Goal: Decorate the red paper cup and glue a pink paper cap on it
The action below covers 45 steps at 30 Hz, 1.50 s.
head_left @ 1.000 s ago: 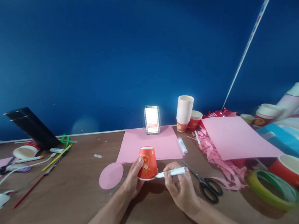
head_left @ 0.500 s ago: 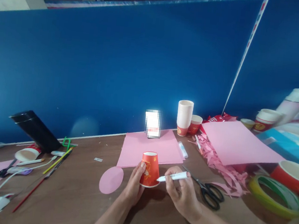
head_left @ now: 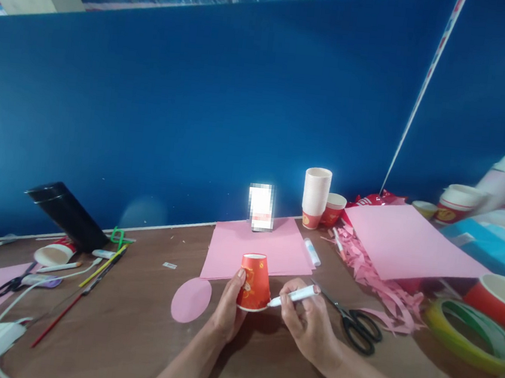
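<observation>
My left hand (head_left: 227,309) grips a red paper cup (head_left: 254,282) from its left side. The cup is upside down, its wide white rim at the bottom. In my right hand (head_left: 310,324) is a white marker (head_left: 294,295), held like a pen. Its tip points left and meets or nearly meets the cup's lower right edge; exact contact cannot be told. A pink paper oval (head_left: 191,300) lies on the table just left of my left hand. Black-handled scissors (head_left: 360,329) rest to the right of my right hand.
Pink sheets (head_left: 246,251) lie behind the cup, with a glue stick (head_left: 312,252) at their right. Stacked paper cups (head_left: 315,198) stand by the blue partition (head_left: 199,99). Tape (head_left: 470,350) and pink shreds (head_left: 386,287) are right; a black bottle (head_left: 67,214) leans left.
The view has shifted slightly, so the table things sit a little further right. Both hands keep hold of the cup and marker, with the marker tip still at the cup's lower right edge.
</observation>
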Available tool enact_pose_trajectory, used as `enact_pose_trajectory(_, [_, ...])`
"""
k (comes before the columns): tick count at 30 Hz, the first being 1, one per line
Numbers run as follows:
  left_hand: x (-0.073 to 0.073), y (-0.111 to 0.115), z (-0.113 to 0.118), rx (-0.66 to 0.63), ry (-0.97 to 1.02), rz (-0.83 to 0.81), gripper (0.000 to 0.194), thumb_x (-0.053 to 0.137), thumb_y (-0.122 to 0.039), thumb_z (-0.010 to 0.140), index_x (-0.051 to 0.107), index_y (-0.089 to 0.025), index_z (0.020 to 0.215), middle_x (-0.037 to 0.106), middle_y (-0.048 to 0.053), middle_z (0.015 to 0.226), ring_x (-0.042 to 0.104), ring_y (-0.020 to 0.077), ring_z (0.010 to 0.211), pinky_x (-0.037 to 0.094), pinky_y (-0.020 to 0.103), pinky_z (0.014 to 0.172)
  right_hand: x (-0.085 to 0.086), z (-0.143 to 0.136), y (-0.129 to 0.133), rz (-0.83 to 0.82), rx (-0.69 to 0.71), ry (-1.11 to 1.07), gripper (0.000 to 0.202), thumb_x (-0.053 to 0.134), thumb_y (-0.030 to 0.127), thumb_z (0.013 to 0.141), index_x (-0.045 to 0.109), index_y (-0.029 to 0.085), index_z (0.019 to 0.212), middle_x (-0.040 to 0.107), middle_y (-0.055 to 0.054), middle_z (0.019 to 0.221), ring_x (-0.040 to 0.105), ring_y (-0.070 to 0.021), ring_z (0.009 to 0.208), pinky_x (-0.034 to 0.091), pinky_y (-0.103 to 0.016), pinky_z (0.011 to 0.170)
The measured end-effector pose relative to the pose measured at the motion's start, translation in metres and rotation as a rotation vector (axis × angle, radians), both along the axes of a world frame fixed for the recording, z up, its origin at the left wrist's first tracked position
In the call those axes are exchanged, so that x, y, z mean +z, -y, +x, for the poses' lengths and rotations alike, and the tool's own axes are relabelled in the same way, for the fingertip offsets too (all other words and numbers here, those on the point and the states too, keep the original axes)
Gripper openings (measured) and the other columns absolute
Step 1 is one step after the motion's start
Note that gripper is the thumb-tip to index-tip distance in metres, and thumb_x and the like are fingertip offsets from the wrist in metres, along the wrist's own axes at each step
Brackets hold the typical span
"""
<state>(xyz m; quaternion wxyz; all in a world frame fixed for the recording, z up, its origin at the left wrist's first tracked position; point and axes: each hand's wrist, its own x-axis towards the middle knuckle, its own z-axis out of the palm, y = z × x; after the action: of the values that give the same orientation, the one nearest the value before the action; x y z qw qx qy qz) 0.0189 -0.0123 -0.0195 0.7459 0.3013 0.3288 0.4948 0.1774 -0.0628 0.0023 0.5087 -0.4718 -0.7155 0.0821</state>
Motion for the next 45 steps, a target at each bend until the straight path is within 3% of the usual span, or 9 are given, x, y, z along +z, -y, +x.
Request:
enact_pose_trajectory(6, [0.0001, -0.0003, -0.0004, 0.010, -0.010, 0.012, 0.040, 0.063, -0.052, 0.075, 0.063, -0.013, 0.085, 0.066, 0.006, 0.075, 0.063, 0.0189, 0.071, 0.049, 0.034, 0.076, -0.0018, -0.0020, 0.0004, 0.032, 0.010, -0.022, 0.014, 0.042, 0.017, 0.091, 0.049, 0.020, 0.079, 0.054, 0.000, 0.068, 0.052, -0.0137, 0.058, 0.044, -0.026, 0.061])
enact_pose_trajectory(13, [-0.0023, -0.0005, -0.0024, -0.036, -0.018, 0.137, 0.030, 0.061, -0.044, 0.080, 0.062, -0.016, 0.091, 0.065, 0.004, 0.075, 0.064, 0.0177, 0.070, 0.049, 0.031, 0.071, 0.0021, -0.0010, -0.0001, 0.052, -0.067, 0.050, 0.017, 0.042, 0.018, 0.091, 0.050, 0.020, 0.075, 0.055, 0.000, 0.064, 0.052, -0.0149, 0.058, 0.043, -0.028, 0.062])
enact_pose_trajectory(19, [0.0047, 0.0017, -0.0007, -0.041, -0.034, 0.089, 0.033, 0.064, -0.045, 0.077, 0.062, -0.015, 0.089, 0.067, 0.008, 0.081, 0.064, 0.0211, 0.077, 0.049, 0.034, 0.075, 0.0018, 0.0010, 0.0000, 0.058, -0.097, 0.023, 0.016, 0.044, 0.017, 0.090, 0.051, 0.021, 0.076, 0.058, 0.000, 0.066, 0.055, -0.0155, 0.060, 0.043, -0.028, 0.064])
enact_pose_trajectory(24, [0.0023, 0.0010, -0.0009, -0.010, -0.037, 0.070, 0.033, 0.067, -0.045, 0.074, 0.064, -0.015, 0.085, 0.067, 0.005, 0.076, 0.063, 0.0179, 0.069, 0.049, 0.031, 0.072, 0.0021, 0.0009, -0.0002, 0.034, -0.105, 0.018, 0.015, 0.044, 0.016, 0.089, 0.052, 0.020, 0.076, 0.058, 0.000, 0.067, 0.055, -0.0152, 0.062, 0.043, -0.027, 0.067])
enact_pose_trajectory(31, [-0.0041, -0.0016, -0.0030, -0.034, 0.047, 0.027, 0.032, 0.068, -0.043, 0.074, 0.063, -0.015, 0.086, 0.069, 0.007, 0.082, 0.066, 0.0224, 0.081, 0.049, 0.034, 0.080, 0.0015, 0.0020, -0.0030, -0.055, 0.007, -0.032, 0.015, 0.044, 0.016, 0.088, 0.051, 0.019, 0.075, 0.054, 0.002, 0.060, 0.051, -0.0125, 0.054, 0.043, -0.023, 0.059])
enact_pose_trajectory(38, [-0.0030, -0.0030, -0.0008, 0.009, 0.065, 0.035, 0.029, 0.068, -0.041, 0.074, 0.064, -0.015, 0.086, 0.067, 0.003, 0.078, 0.062, 0.0155, 0.069, 0.048, 0.030, 0.076, -0.0010, 0.0026, -0.0020, -0.035, -0.014, -0.005, 0.015, 0.043, 0.016, 0.088, 0.050, 0.020, 0.075, 0.056, 0.000, 0.065, 0.053, -0.0133, 0.059, 0.042, -0.024, 0.062])
enact_pose_trajectory(45, [-0.0043, -0.0029, 0.0008, 0.012, 0.029, 0.055, 0.033, 0.063, -0.045, 0.078, 0.063, -0.014, 0.091, 0.067, 0.006, 0.088, 0.061, 0.0161, 0.079, 0.046, 0.027, 0.074, 0.0026, 0.0008, 0.0020, 0.005, -0.014, 0.034, 0.014, 0.043, 0.017, 0.088, 0.050, 0.019, 0.076, 0.056, 0.000, 0.066, 0.051, -0.0123, 0.056, 0.042, -0.024, 0.062])
